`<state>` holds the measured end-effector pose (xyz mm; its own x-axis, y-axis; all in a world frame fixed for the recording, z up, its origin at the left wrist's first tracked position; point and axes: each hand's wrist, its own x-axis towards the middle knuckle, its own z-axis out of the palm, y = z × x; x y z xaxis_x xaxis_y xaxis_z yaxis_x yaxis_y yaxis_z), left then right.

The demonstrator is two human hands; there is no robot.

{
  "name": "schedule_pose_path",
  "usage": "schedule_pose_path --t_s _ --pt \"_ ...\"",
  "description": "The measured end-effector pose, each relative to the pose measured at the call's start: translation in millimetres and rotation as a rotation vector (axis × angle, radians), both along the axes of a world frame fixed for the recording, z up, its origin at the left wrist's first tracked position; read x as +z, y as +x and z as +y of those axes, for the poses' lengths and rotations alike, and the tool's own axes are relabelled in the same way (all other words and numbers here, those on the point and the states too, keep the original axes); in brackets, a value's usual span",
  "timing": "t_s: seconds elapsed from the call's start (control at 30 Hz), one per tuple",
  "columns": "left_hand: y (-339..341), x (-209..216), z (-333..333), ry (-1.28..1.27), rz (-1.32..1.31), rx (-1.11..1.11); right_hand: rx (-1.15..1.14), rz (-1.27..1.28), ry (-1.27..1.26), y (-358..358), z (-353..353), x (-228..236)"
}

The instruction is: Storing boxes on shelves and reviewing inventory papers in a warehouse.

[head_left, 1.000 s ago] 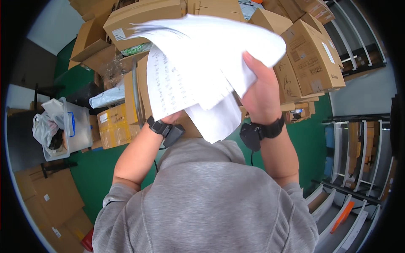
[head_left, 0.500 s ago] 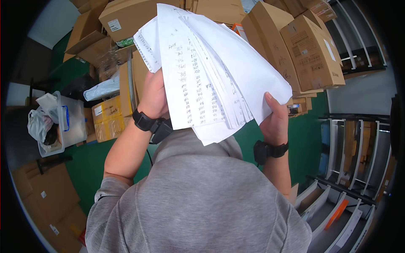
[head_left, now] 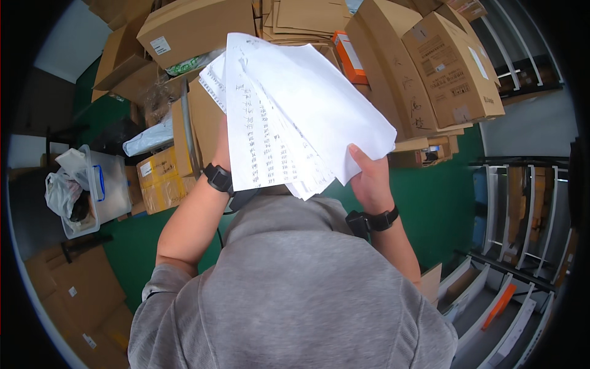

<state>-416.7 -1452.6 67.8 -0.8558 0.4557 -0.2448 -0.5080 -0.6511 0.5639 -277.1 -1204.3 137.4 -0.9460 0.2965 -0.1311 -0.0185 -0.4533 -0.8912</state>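
A fanned stack of white paper sheets (head_left: pixel 319 92) is held up in front of me, with rows of handwriting on several of them. My left hand (head_left: pixel 222 144) grips the stack at its left side, and its fingers are mostly hidden behind the sheets. At the lower right corner my right hand (head_left: pixel 370 175) pinches the papers, thumb on top and fingers underneath. Each wrist wears a black strap with a dark device, the left strap (head_left: pixel 217 177) and the right strap (head_left: pixel 372 221).
Large cardboard boxes (head_left: pixel 455 67) stand beyond the papers, with an orange box (head_left: pixel 350 58) among them. A clear plastic bin (head_left: pixel 110 190) holding bags sits at left. White-and-black shelving (head_left: pixel 522 215) lines the right. Flat cardboard (head_left: pixel 77 289) leans at lower left.
My right hand has moved left and slightly down, drawing the fanned papers narrower. The stack's top has dropped, uncovering more of the orange box behind it.
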Motion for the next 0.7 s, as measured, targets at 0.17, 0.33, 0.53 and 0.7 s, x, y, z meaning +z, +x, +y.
schedule_pose_path --t_s 0.17,0.33,0.53,0.7 --pt "-15.7 -13.0 18.4 -0.085 -0.054 -0.021 -0.021 -0.098 -0.025 -20.8 13.5 -53.1" --pt "-48.5 -48.3 47.6 -0.071 -0.179 0.041 -0.040 -0.208 -0.116 -48.9 28.2 -97.9" --pt "-101.0 -88.9 76.8 -0.187 -0.206 0.030 -0.056 -0.224 -0.092 -90.7 46.7 -149.9" --pt "-135.2 -131.4 56.8 -0.410 -0.280 -0.080 -0.025 -0.366 -0.113 -119.1 39.5 -182.3"
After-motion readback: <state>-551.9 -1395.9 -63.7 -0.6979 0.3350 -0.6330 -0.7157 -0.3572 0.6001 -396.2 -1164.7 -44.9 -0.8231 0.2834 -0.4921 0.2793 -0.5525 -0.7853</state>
